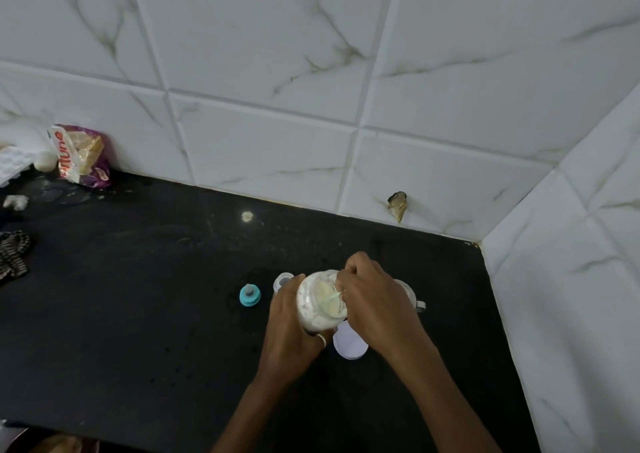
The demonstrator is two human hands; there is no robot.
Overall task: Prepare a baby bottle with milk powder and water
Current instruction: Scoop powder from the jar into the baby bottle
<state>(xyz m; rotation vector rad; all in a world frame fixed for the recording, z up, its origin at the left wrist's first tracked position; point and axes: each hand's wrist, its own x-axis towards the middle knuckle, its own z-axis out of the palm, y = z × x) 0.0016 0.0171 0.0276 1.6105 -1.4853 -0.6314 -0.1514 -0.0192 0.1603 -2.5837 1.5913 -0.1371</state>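
Fingers (282,300) of the left hand (287,334) wrapped the powder jar (317,305), tilted above the dark counter (138,296).

Right hand (372,300) pinched closed on a pale scoop (334,296) at the jar's mouth. Just left stood the bottle (283,281) and, beside it, the blue teat ring (250,295); a white lid (348,345) lay near.

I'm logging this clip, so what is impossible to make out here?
- Head view: cup mostly hidden behind the right hand.
- Baby bottle largely covered by the left hand.
- Scoop in the powder jar: too blurred to tell.
- Items at the left edge: cut off.
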